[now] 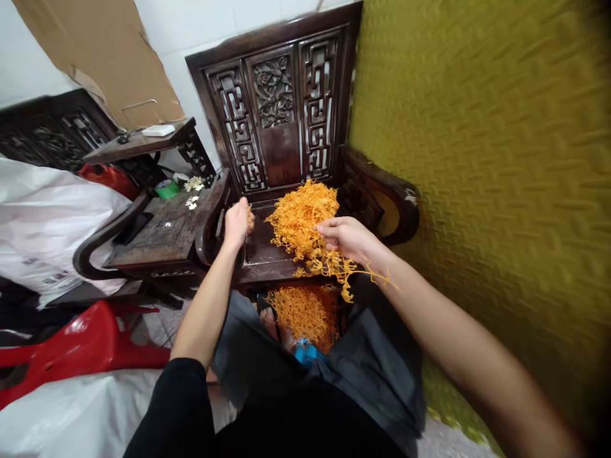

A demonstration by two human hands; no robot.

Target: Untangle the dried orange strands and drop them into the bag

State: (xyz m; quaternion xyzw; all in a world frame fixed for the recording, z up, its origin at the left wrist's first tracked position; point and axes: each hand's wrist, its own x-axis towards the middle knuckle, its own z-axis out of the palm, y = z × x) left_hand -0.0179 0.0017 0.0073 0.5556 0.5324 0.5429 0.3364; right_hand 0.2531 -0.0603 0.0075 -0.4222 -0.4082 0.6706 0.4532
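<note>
A heap of thin orange strands point(298, 213) lies on the seat of a dark carved wooden chair point(281, 127). My right hand point(346, 238) reaches into the heap's front edge and grips a tangle of strands that hangs below my wrist. My left hand point(237, 222) hovers over the seat's left side, fingers closed around a few thin strands or a small thing I cannot make out. A second pile of orange strands point(305, 312) lies below the seat, between my knees.
A yellow-green textured wall point(477, 159) fills the right. A second dark chair point(157, 229) stands to the left with small white bits on it. White plastic sacks point(42, 216) and a red plastic stool point(81, 346) lie at the left.
</note>
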